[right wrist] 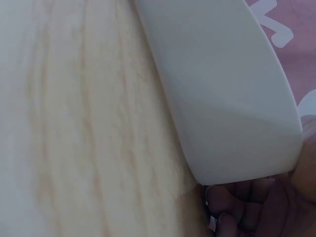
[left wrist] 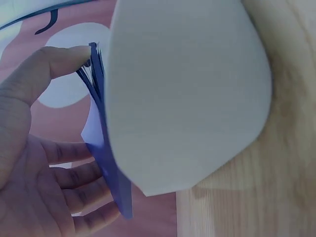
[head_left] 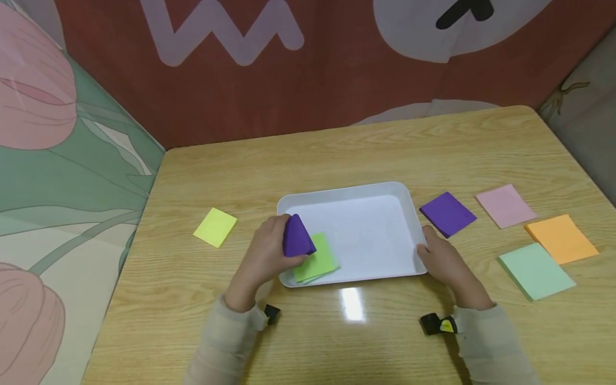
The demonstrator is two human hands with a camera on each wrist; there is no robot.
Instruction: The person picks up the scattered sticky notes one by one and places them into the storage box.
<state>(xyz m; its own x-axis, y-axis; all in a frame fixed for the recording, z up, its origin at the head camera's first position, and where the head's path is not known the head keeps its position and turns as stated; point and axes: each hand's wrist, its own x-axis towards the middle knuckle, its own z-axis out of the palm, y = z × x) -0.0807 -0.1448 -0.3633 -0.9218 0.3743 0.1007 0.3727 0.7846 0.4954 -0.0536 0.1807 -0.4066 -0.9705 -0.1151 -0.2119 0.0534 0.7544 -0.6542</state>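
Note:
My left hand holds a purple sticky note pad over the left end of a shallow white tray. In the left wrist view the thumb presses the top of the pad, its sheets fanning apart there, while the fingers lie along its side. Below it, a lime green sticky note pad lies in the tray's near left corner, with a paler green edge showing under it. At the tray's right end my right hand grips the rim, and the right wrist view shows curled fingers beneath the tray wall.
A yellow sticky note pad lies left of the tray. To the right are a second purple pad, a pink pad, an orange pad and a mint green pad. The wooden table ends at a printed curtain.

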